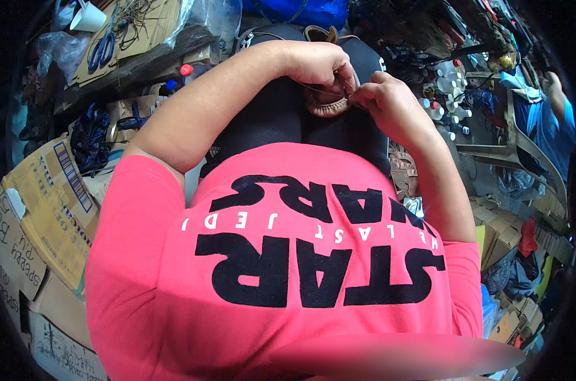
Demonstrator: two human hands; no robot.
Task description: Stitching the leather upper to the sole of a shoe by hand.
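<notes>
On my dark-trousered lap, between my knees, lies a tan leather shoe (328,109) with a puckered, stitched rim curving toward me. Over its far side bends my left hand (323,63), fingers closed and pointing down at the shoe. My right hand (389,101) meets it from the right, thumb and forefinger pinched at the end of the rim. A thin thread (310,85) runs beside the left fingers. What sits in the right fingertips is too small to make out. Behind my left hand shows a brown curved piece (319,33); whether it belongs to the shoe I cannot tell.
Cardboard boxes (53,209) are stacked at the left. Blue-handled scissors (101,52) and a white cup (88,16) lie at the far left. Several plastic bottles (450,95) stand right of my knees, near a plastic chair (523,149). A person in blue (551,120) is at the far right.
</notes>
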